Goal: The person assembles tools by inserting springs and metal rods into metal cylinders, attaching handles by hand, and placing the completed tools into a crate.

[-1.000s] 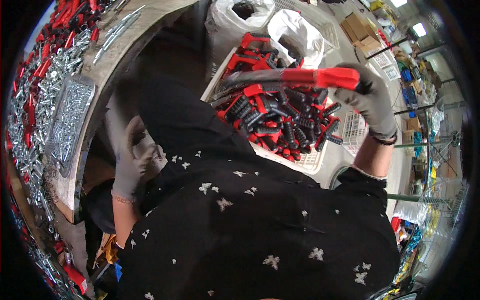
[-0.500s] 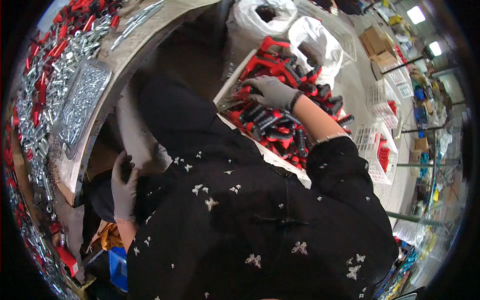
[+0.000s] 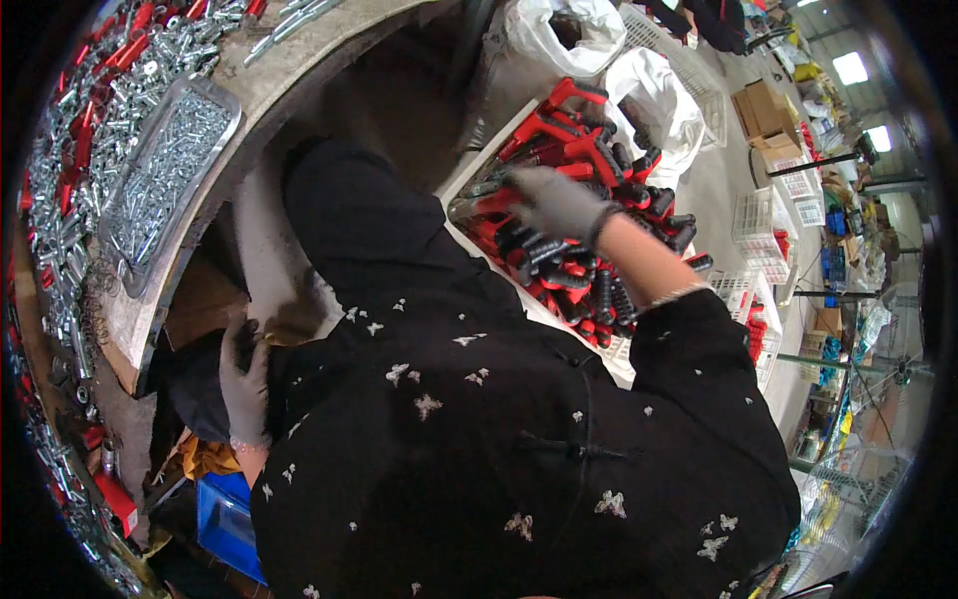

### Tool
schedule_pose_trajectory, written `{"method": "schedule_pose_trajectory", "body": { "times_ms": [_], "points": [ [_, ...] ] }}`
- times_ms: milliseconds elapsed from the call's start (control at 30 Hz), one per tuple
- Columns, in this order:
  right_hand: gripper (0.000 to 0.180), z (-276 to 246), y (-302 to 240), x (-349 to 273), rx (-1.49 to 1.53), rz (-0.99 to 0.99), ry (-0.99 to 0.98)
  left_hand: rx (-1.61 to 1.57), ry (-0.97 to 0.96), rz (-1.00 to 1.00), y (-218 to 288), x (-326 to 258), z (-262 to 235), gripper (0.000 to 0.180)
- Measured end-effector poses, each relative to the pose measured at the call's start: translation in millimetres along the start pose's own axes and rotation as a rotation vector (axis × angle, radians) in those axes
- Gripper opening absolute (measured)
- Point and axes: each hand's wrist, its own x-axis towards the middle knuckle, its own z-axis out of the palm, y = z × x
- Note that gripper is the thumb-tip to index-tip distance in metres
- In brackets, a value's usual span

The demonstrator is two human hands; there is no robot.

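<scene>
Right hand (image 3: 559, 203) palm-down on tools (image 3: 589, 270) in the crate (image 3: 469, 180), our grip unclear | left hand (image 3: 242, 374) flat, holding nothing, at our dark clothing | crate partly hidden by our body

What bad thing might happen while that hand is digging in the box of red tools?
The right hand reaches deep into the white crate heaped with red-and-black handled tools, so a finger might get pinched between them. The heap rises above the crate's rim, so a tool could slide out. The left hand rests on the lap, so nothing steadies the crate.
</scene>
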Motion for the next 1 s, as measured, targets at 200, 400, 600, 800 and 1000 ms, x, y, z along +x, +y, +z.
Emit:
{"method": "schedule_pose_trajectory", "body": {
  "times_ms": [200,400,600,800,1000],
  "points": [
    [0.045,82,-7,-27,-0.161,-0.29,0.076,0.085,-0.043,0.043,16,-6,13,0.051],
    [0.048,19,-24,8,-0.423,-0.203,-0.677,0.066,-0.067,0.039,-8,-5,-1,0.044],
    [0.034,-108,-139,210,0.068,-0.531,0.356,0.18,0.022,0.127,28,5,-16,0.04],
    [0.057,-112,-129,341,-0.541,-0.113,0.117,0.24,-0.142,0.166,79,9,-44,0.041],
    [0.051,-125,-95,325,-0.421,-0.639,0.39,-0.159,0.168,0.047,108,-11,-108,0.035]
  ]
}}
